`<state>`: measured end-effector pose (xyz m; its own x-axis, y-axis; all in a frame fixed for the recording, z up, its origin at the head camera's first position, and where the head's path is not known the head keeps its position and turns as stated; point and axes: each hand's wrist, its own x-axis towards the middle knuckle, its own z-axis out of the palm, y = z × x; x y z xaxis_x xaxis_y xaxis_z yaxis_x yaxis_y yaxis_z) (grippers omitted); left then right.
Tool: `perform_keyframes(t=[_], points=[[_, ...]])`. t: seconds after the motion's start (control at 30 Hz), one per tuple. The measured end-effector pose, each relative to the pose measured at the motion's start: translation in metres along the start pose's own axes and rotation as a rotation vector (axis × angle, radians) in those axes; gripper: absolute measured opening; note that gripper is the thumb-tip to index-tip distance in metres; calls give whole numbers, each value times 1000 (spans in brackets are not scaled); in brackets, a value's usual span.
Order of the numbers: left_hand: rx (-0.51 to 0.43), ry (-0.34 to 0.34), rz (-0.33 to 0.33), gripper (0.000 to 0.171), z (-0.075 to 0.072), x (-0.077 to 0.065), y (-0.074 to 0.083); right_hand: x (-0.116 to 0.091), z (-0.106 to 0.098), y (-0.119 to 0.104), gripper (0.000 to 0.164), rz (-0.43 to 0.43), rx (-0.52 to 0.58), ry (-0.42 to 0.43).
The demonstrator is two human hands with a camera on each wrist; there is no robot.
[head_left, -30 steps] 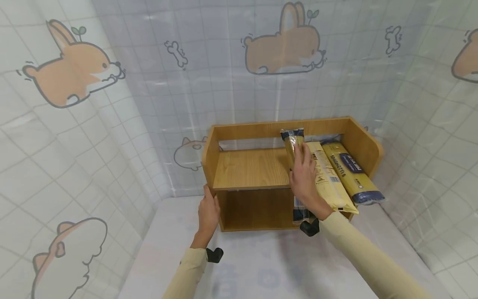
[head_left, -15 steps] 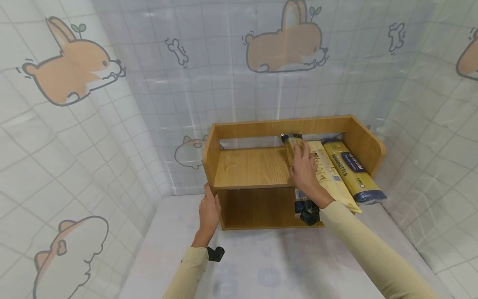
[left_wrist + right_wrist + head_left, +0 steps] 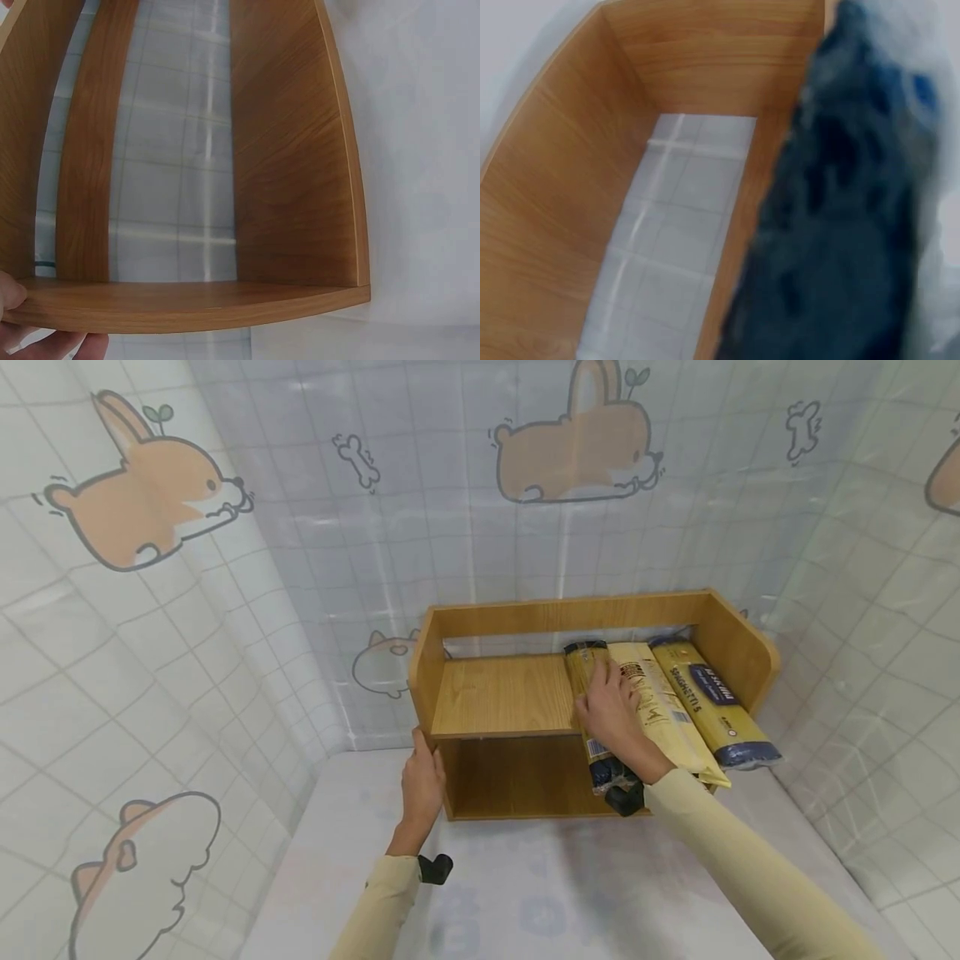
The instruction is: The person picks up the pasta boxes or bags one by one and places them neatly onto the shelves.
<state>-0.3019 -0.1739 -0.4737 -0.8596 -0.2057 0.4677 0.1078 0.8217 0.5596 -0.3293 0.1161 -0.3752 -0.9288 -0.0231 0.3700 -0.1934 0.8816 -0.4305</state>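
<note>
My left hand (image 3: pixel 423 783) grips the left side panel of a two-tier wooden shelf (image 3: pixel 498 697); in the left wrist view, fingers (image 3: pixel 54 346) wrap its edge (image 3: pixel 187 306). My right hand (image 3: pixel 611 710) holds a yellow pasta packet (image 3: pixel 578 681) with navy ends, thumb on its left side. It lies on the upper tier, its near end jutting past the front edge. Its navy end (image 3: pixel 840 225) fills much of the right wrist view, blurred. To its right lie a pale yellow packet (image 3: pixel 671 718) and a yellow spaghetti packet (image 3: pixel 703 702). My right hand hides the held packet's middle.
The shelf's right side panel (image 3: pixel 738 647) and back rail (image 3: pixel 525 617) bound the upper tier. Below is the lower compartment (image 3: pixel 517 777). A white-covered table (image 3: pixel 510 877) carries the shelf, with tile-patterned sheeting (image 3: pixel 420 543) behind and at both sides.
My right hand has lowered the pasta packet's raised far end onto the upper tier, beside the pale yellow packet. My left hand keeps its grip on the side panel.
</note>
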Motion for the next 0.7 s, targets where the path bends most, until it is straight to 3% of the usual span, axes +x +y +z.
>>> perform_keyframes(t=[0.47,0.7], points=[[0,5,2,39,2,0,1,-14,-6,-3,60,-16,-10,-63],[-32,-1,23,43,0,4,-4,-19,-10,3,60,-115,-12,-63]])
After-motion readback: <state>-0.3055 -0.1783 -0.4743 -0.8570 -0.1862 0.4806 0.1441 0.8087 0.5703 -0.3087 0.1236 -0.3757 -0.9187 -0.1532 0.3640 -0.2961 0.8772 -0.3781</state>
